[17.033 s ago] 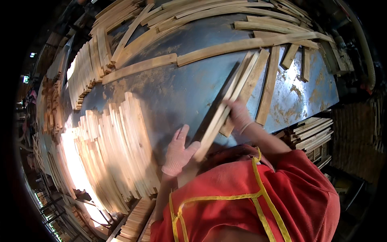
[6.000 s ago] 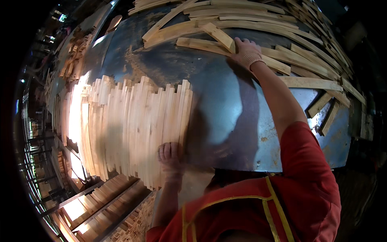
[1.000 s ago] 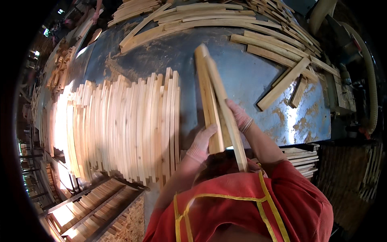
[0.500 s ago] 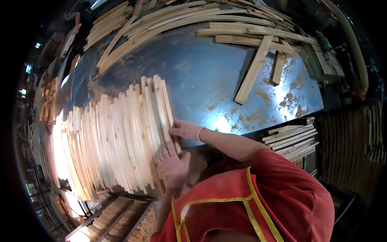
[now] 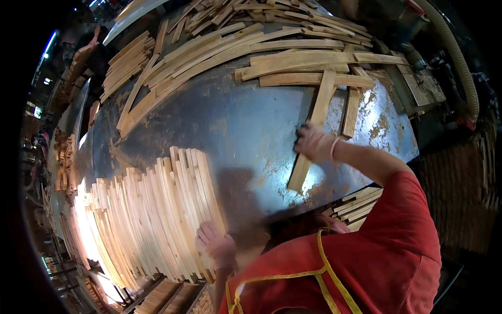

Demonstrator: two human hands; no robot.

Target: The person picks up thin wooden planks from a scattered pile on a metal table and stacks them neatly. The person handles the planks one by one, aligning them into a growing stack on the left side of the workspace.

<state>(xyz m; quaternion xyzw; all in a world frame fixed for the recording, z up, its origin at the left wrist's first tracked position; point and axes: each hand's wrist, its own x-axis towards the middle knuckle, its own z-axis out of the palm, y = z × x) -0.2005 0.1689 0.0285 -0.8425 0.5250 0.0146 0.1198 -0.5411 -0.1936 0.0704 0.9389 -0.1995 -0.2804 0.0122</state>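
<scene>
My right hand, in a pale glove, is closed over a single wooden strip that slants across the metal table. Its dark fingertips curl over the strip's left edge. At the lower middle, my gloved left hand lies with its fingers stretched out on the right end of a row of pale wooden strips. Those strips stand side by side, close together, with uneven far ends.
Loose planks are heaped along the table's far side, some crossing at the right. Sawdust lies scattered over the metal. A ribbed hose curves down at the far right. Stacked strips are below the near right edge.
My right hand has left the row and reached right and away, onto the slanting strip, whose near end now lies closer to me. My left hand stays by the row. The view has shifted.
</scene>
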